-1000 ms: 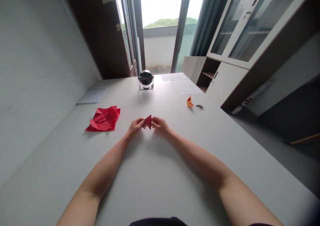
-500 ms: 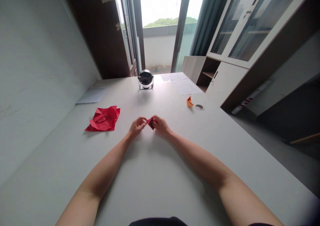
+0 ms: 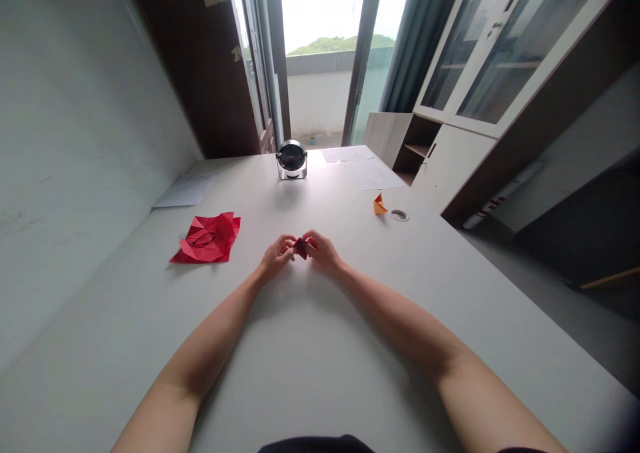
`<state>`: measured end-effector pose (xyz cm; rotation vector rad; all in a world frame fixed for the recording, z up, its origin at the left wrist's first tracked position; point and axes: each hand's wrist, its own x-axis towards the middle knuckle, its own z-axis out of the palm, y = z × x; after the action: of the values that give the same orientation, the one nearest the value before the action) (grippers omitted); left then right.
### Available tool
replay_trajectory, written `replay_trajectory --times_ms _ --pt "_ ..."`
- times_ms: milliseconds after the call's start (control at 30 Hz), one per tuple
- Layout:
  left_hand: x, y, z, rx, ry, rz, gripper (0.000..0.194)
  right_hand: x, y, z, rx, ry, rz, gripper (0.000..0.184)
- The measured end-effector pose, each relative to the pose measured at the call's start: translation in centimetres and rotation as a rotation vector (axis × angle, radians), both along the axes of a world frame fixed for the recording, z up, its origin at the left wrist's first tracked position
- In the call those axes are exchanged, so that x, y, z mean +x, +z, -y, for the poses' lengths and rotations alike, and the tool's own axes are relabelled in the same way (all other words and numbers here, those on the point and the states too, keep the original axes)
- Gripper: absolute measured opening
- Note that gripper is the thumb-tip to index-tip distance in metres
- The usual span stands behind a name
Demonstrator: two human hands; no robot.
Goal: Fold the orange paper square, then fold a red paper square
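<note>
Between my two hands, just above the white table [image 3: 300, 346], is a small folded red paper [image 3: 301, 247], dark on the side facing me. My left hand [image 3: 278, 253] pinches its left corner with thumb and fingers. On the opposite side my right hand [image 3: 321, 249] grips the paper the same way. The fingertips partly hide the paper's edges. To the left lies a creased sheet of red paper [image 3: 220, 236] with a thin black cord loop [image 3: 203, 239] on top. An orange folded paper piece [image 3: 379, 204] stands to the right of my hands.
A round black device on a metal stand [image 3: 292, 159] sits near the table's far edge. Beside the orange piece is a round cable hole [image 3: 399, 215]. White sheets [image 3: 370, 171] lie at the far right, another sheet [image 3: 184, 191] at the left wall.
The folded red paper has turned between my fingers, from a triangular outline to a diamond-like one. My left hand has moved slightly in and now grips its left corner.
</note>
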<state>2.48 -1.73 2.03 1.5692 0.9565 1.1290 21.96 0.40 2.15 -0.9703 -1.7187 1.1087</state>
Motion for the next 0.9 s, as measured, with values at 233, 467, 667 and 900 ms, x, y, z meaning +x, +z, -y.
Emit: replay_trajectory --times_ms 233,467,667,900 --pt "-0.3 0.6 -0.2 -0.060 -0.014 0.098 0.024 -0.1 -0.5 -0.4 -0.010 0.052 -0.165 0.016" --pt "-0.3 0.8 -0.4 -0.058 -0.011 0.164 0.026 0.1 0.1 -0.5 -0.091 0.103 -0.281 0.017" --pt "-0.2 1.1 -0.1 -0.047 -0.030 0.172 0.035 0.2 0.1 -0.5 -0.087 0.120 -0.297 0.023" --pt "-0.1 1.6 0.1 -0.042 -0.058 0.164 0.036 0.1 0.2 -0.4 -0.095 0.115 -0.284 0.034"
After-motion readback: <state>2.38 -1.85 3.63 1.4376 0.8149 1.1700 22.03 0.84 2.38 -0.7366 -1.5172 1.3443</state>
